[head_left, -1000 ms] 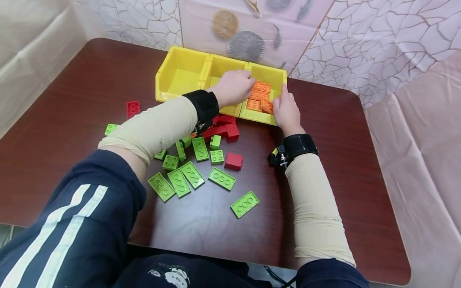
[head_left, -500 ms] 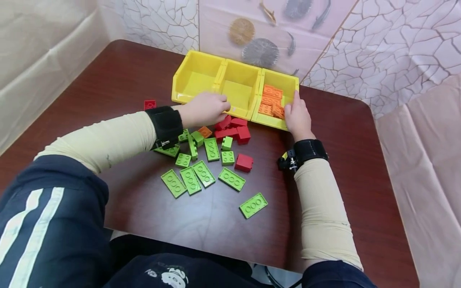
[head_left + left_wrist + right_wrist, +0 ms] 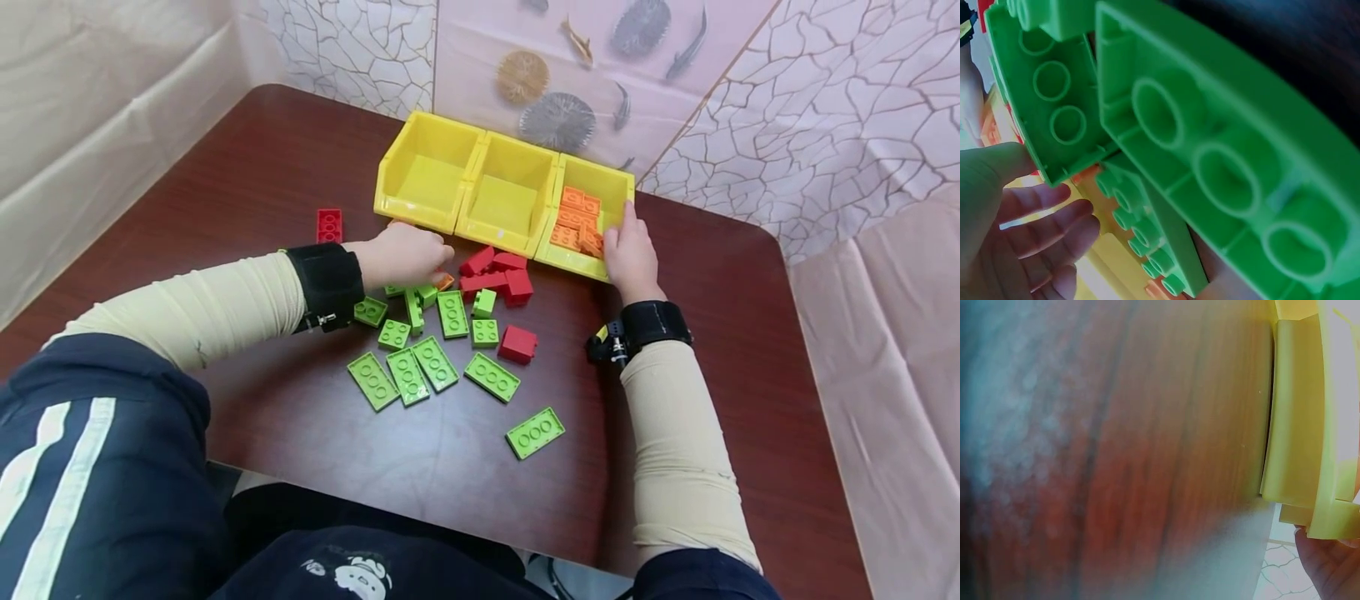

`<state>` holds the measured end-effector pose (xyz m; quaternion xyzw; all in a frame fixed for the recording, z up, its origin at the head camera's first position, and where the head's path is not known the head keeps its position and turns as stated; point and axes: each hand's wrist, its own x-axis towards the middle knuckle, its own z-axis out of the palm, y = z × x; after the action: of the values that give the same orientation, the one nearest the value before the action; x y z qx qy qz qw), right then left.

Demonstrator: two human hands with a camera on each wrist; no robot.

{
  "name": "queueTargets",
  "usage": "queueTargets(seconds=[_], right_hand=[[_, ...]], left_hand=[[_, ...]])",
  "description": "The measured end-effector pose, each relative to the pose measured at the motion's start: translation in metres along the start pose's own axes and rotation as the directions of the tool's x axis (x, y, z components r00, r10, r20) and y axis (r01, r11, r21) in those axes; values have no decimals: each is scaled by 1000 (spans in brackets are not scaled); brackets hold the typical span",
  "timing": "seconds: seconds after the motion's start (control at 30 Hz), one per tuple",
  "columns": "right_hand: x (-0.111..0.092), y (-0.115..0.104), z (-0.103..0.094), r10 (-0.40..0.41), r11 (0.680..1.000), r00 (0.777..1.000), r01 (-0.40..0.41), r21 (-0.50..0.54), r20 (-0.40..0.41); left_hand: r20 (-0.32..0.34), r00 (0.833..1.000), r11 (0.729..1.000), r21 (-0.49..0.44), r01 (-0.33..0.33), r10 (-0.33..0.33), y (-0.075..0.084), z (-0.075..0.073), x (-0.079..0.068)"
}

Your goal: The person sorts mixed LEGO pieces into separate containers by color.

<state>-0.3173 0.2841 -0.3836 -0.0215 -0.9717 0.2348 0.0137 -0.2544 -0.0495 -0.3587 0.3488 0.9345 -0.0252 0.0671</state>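
Your left hand [image 3: 401, 254] hung relaxed, gripping nothing visible, just beside an orange brick [image 3: 447, 282], likely light, stiff and slick, best pinched by its sides. Your right hand [image 3: 632, 258] gripped the wall of the right bin [image 3: 573, 262], which held orange bricks [image 3: 576, 218]; the middle bin [image 3: 491, 232] and left bin [image 3: 412, 210] stood beyond your left hand.

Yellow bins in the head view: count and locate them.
3, side by side: left bin, middle bin, and right bin, which holds orange bricks and touches the right hand. None looks hidden.
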Motion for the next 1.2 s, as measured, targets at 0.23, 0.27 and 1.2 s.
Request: queueTargets(seconds=[0.23, 0.27, 1.2], right_hand=[[0, -1, 0, 4, 1000, 1000, -4, 2, 10], [0, -1, 1, 1, 1000, 1000, -1, 1, 8], [1, 0, 0, 1, 1000, 1000, -1, 13, 1]], left_hand=[[37, 999, 1000, -6, 21, -21, 7, 1, 0], [39, 999, 1000, -11, 25, -25, 8, 1, 1], [0, 1000, 999, -34, 0, 0, 15, -35, 24]])
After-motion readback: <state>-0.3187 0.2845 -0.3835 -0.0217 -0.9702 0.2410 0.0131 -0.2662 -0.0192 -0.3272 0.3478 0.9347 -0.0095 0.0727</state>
